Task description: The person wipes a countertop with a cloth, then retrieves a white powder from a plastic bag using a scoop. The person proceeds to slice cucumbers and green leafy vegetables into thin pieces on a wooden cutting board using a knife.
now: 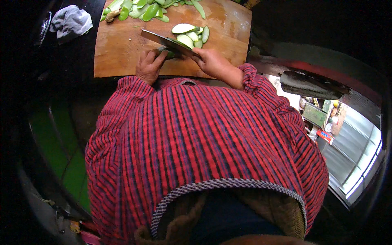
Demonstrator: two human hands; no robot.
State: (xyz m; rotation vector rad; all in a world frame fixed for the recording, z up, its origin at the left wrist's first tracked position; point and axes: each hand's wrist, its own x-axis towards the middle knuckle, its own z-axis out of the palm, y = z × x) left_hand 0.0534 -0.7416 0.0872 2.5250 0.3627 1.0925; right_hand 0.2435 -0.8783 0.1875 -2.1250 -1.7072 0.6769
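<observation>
My right hand [214, 62] grips a cleaver-like kitchen knife [165, 41], its broad blade slanting up and to the left over a wooden cutting board [119, 58]. Under the blade, my left hand [150, 65] holds down a dark green vegetable [168, 53], perhaps a cucumber or zucchini. The knife hides much of that piece. Just beyond the blade lies a small heap of oval slices [192, 36] with pale flesh and green skin.
Sliced green peppers and pale green slices [147, 9] are piled at the board's far edge, beside a brown knobbly piece [112, 16], possibly ginger. A crumpled grey cloth [71, 22] rests on the dark surface to the left. Red striped sleeves cover my forearms.
</observation>
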